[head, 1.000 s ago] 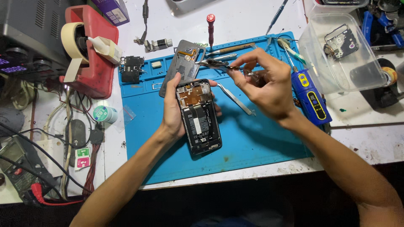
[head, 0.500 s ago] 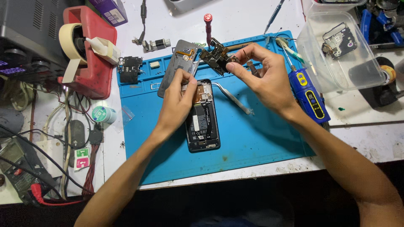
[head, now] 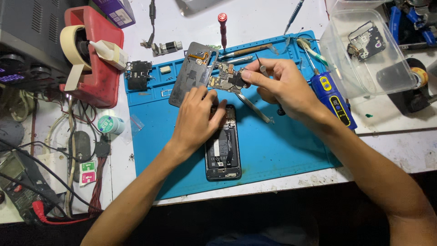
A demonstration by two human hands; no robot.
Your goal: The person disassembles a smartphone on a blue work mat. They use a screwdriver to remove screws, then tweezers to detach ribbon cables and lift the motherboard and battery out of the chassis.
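Two hands work mid-frame over the blue mat (head: 282, 155). Left hand (head: 196, 119) presses, fingers spread, on the opened phone (head: 223, 150). Right hand (head: 280, 84) pinches a circuit board (head: 226, 77) and tweezers (head: 260, 67) just above.

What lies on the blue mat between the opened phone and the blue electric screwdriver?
In the head view, metal tweezers lie on the blue mat between the opened phone and the blue electric screwdriver.

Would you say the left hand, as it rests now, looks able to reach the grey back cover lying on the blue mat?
Probably yes. The left hand rests on the opened phone, and the back cover lies just beyond its fingers with bare blue mat between. The right hand holds the circuit board beside it, not across.
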